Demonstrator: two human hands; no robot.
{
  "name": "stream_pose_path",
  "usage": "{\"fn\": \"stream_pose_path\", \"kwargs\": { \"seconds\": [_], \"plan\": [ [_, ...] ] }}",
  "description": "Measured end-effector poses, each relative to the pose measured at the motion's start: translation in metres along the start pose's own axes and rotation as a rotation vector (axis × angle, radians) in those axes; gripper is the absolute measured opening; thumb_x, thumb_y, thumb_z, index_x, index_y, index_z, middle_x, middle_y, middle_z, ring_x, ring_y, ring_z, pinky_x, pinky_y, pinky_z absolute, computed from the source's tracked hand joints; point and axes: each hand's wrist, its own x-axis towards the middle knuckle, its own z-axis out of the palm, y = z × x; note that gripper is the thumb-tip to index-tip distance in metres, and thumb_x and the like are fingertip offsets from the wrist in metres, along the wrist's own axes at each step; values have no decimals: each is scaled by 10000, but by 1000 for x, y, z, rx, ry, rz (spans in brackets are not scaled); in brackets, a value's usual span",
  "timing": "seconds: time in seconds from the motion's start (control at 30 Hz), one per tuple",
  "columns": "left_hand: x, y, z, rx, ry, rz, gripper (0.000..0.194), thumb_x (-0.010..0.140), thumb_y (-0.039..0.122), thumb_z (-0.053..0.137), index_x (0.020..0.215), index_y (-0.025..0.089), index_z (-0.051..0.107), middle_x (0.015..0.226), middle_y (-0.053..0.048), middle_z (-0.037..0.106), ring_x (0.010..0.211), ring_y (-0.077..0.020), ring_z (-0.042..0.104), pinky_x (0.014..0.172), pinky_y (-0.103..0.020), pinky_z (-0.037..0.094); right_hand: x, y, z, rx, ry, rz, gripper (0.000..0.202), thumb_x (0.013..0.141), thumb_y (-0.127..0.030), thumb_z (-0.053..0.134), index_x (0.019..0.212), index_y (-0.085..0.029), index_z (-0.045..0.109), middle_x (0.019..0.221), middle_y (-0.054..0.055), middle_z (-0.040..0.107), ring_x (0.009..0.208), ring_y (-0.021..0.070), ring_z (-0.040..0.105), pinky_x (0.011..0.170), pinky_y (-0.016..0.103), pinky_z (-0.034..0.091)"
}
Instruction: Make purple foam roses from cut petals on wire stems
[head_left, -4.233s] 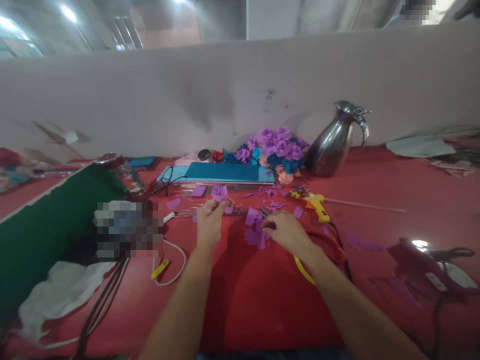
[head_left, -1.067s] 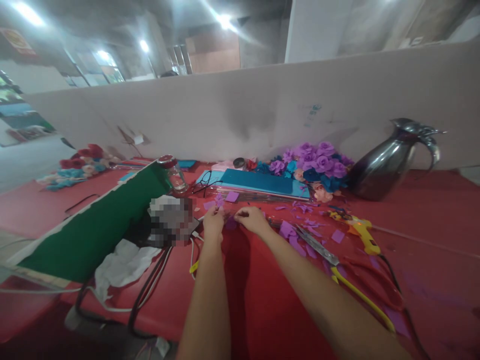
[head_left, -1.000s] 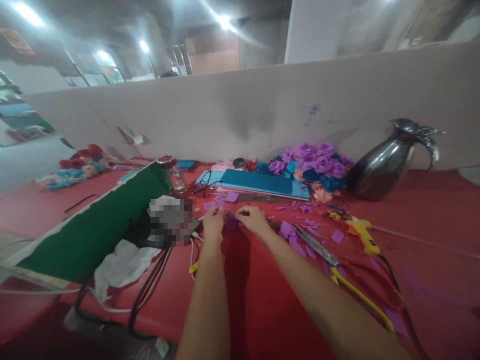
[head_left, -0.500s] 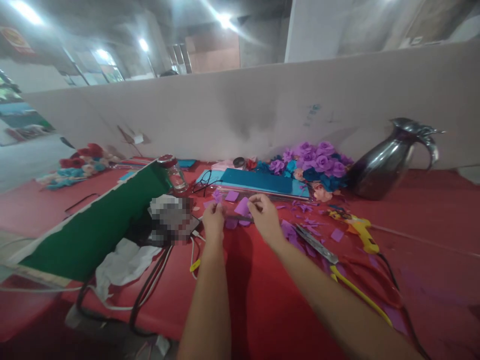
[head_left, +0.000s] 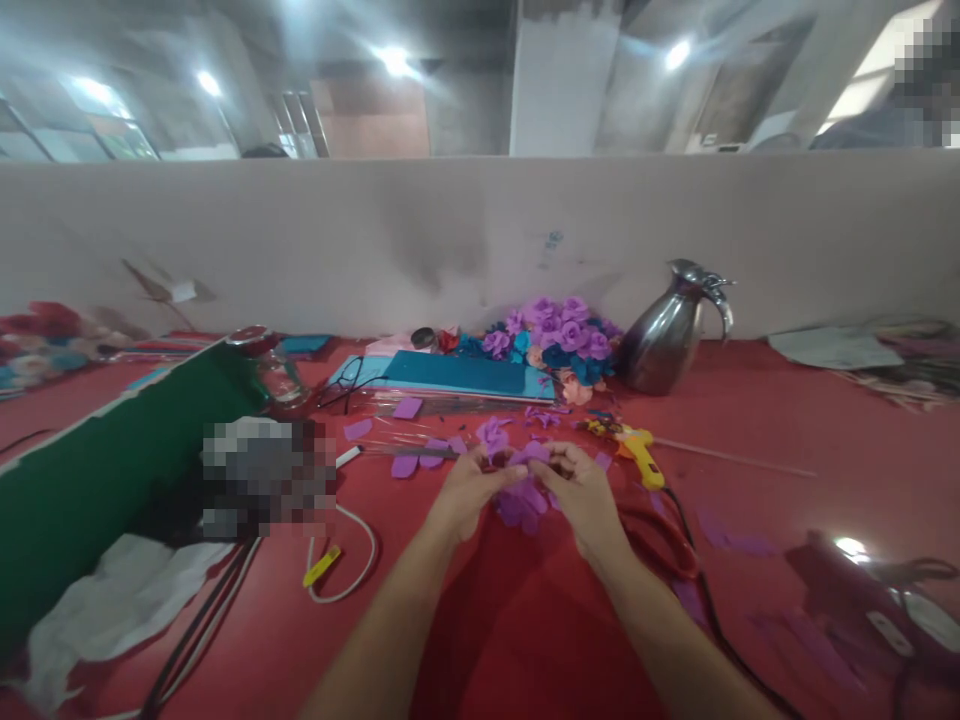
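Just above the red tabletop, my left hand point(head_left: 469, 488) pinches a small, partly formed purple paper flower point(head_left: 492, 437). Close beside it, my right hand point(head_left: 589, 492) has its fingers closed on a purple paper petal point(head_left: 529, 453), which reaches across to my left thumb. Whether the petal touches the flower I cannot make out. Beneath my hands lie more purple paper pieces point(head_left: 522, 507). To the right are the red handles of the scissors point(head_left: 667, 540), their blades hidden by my right hand, and a yellow glue gun point(head_left: 643, 458).
A metal jug point(head_left: 664, 335) stands at the back right beside finished paper flowers point(head_left: 566, 330). Blue sheets point(head_left: 454, 372), glasses point(head_left: 351, 383) and a glass jar point(head_left: 279, 378) lie further back. On the left are a green panel point(head_left: 112, 470), crumpled tissue point(head_left: 124, 600) and cables point(head_left: 373, 545).
My hands have moved right and closer together, bringing the petal to the flower over the purple scraps. The view has swung to the right, and a blurred person shows at the top right.
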Motion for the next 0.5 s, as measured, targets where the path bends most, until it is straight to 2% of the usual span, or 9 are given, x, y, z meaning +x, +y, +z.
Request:
{"fn": "stream_pose_path", "kwargs": {
  "seconds": [0.13, 0.2, 0.27, 0.3, 0.4, 0.5],
  "plan": [
    [3, -1, -3, 96, -24, 56, 164, 530, 200, 784, 612, 144, 653, 580, -4, 628, 527, -119, 551, 560, -248, 430, 3, 3, -2, -1, 43, 19, 227, 658, -394, 724, 728, -188, 662, 604, -21, 621, 541, 127, 523, 521, 248, 388],
    [7, 0, -14, 191, 54, 85, 111, 548, 184, 751, 604, 154, 659, 582, -5, 631, 552, -130, 562, 576, -252, 435, 4, 3, -5, 27, 99, 22, 234, 647, -399, 727, 702, -186, 648, 554, -38, 586, 497, 109, 484, 483, 233, 351],
    [14, 1, -29, 386, 242, 81, 117, 513, 142, 740, 527, 168, 626, 519, 17, 590, 509, -117, 516, 525, -233, 395, 5, 2, -9, 55, 126, 25, 236, 645, -396, 730, 681, -185, 630, 509, -52, 552, 462, 95, 450, 453, 222, 317],
    [17, 1, -37, 490, 282, 89, 145, 492, 119, 737, 488, 176, 603, 490, 30, 561, 492, -111, 490, 499, -224, 370, 6, 1, -11, 64, 124, 30, 239, 648, -397, 729, 678, -184, 626, 489, -56, 538, 446, 91, 435, 441, 220, 304],
    [23, 2, -53, 578, 313, 133, 169, 444, 53, 721, 516, 185, 645, 529, 18, 609, 536, -131, 523, 512, -222, 377, 6, -1, -12, 67, 96, 72, 259, 647, -412, 723, 711, -176, 640, 464, -50, 541, 419, 94, 430, 422, 222, 302],
    [23, 5, -51, 518, 381, 238, 213, 459, 44, 725, 616, 187, 703, 613, -18, 675, 606, -166, 583, 563, -241, 423, 7, 0, -11, 52, 92, 93, 273, 631, -417, 714, 734, -173, 648, 516, -20, 598, 463, 119, 500, 459, 240, 370]
  ]
}}
